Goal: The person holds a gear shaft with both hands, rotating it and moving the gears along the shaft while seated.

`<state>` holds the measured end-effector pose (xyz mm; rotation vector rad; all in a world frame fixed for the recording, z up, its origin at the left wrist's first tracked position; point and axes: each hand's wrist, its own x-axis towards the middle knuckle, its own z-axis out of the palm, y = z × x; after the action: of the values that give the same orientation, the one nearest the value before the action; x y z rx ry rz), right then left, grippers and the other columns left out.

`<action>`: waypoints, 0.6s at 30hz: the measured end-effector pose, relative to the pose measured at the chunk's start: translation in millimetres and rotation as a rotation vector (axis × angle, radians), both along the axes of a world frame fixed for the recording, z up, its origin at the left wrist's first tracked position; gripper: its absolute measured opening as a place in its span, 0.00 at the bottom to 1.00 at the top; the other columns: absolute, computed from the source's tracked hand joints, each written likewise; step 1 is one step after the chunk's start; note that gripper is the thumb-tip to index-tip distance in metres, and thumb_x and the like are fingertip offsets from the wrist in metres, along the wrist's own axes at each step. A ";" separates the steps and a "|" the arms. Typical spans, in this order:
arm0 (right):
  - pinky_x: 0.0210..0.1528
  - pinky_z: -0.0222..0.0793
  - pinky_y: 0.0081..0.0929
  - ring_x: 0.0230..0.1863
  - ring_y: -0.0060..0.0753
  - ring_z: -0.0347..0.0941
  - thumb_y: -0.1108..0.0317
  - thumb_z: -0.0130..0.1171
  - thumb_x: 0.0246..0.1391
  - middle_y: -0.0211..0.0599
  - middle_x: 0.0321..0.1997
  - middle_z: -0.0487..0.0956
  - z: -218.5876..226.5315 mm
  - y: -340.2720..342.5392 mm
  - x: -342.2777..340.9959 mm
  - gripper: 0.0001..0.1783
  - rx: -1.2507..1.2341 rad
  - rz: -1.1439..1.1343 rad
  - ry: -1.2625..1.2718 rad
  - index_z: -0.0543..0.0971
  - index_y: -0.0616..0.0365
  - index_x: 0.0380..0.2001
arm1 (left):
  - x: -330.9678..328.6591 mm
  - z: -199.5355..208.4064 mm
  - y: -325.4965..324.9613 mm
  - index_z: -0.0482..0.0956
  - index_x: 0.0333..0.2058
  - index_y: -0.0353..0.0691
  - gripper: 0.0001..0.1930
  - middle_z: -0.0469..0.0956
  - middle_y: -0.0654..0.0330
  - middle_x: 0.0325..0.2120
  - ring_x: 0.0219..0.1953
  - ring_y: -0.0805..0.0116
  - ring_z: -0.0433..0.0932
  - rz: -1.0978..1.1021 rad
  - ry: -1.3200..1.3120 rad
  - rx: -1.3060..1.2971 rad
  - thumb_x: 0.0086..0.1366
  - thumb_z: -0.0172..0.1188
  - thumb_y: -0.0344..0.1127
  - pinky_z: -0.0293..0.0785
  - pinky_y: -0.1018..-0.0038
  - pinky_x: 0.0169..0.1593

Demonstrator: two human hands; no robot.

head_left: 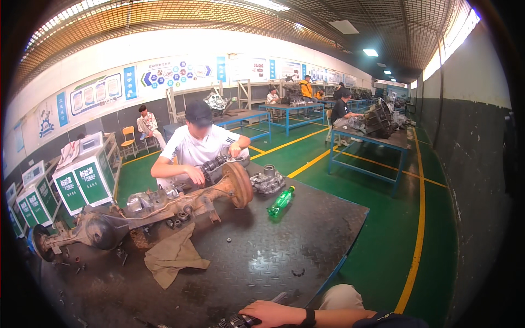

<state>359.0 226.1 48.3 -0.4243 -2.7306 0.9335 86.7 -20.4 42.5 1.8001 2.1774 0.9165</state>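
Observation:
At the bottom edge my right hand, with a dark band on its wrist, is closed over a gear shaft. Toothed dark gears show to the left of the fingers, and a metal shaft end sticks out beyond the knuckles. The frame's lower edge cuts off part of the shaft. My left hand is not in view. More small metal parts lie along the bottom edge to the left.
On the metal workbench lie a rusty axle housing, a brown cloth, a green bottle, a metal casing and a dark half-ring. Across it, a person handles another gear shaft.

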 end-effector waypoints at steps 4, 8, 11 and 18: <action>0.65 0.71 0.48 0.58 0.58 0.78 0.57 0.71 0.51 0.53 0.54 0.83 3.5 -0.5 0.7 0.34 0.001 0.003 -0.006 0.79 0.62 0.59 | -0.3 -0.5 0.2 0.86 0.47 0.26 0.15 0.85 0.37 0.41 0.45 0.35 0.83 -0.003 -0.019 -0.006 0.64 0.63 0.27 0.80 0.52 0.52; 0.65 0.71 0.48 0.58 0.58 0.78 0.57 0.71 0.52 0.53 0.55 0.82 4.5 -0.6 1.3 0.34 0.006 0.010 -0.008 0.79 0.63 0.60 | 0.6 0.9 -0.2 0.86 0.47 0.27 0.14 0.85 0.37 0.40 0.45 0.35 0.83 -0.002 -0.021 -0.005 0.64 0.63 0.27 0.80 0.52 0.52; 0.66 0.71 0.47 0.59 0.58 0.77 0.57 0.71 0.52 0.54 0.55 0.82 4.2 -1.0 1.6 0.35 0.007 0.009 -0.011 0.79 0.63 0.61 | 1.1 2.3 -0.2 0.86 0.47 0.27 0.14 0.85 0.37 0.40 0.45 0.35 0.83 -0.006 -0.036 -0.008 0.63 0.64 0.27 0.80 0.52 0.53; 0.65 0.71 0.47 0.59 0.57 0.77 0.57 0.71 0.53 0.53 0.56 0.82 4.2 -1.7 2.5 0.34 0.014 0.003 -0.012 0.79 0.62 0.61 | 1.4 3.4 1.2 0.86 0.46 0.27 0.14 0.85 0.36 0.41 0.45 0.34 0.83 -0.002 -0.028 0.002 0.63 0.64 0.28 0.80 0.51 0.53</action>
<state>361.5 224.3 52.4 -0.4239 -2.7476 0.9153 88.1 -19.2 45.9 1.7794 2.1580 0.9387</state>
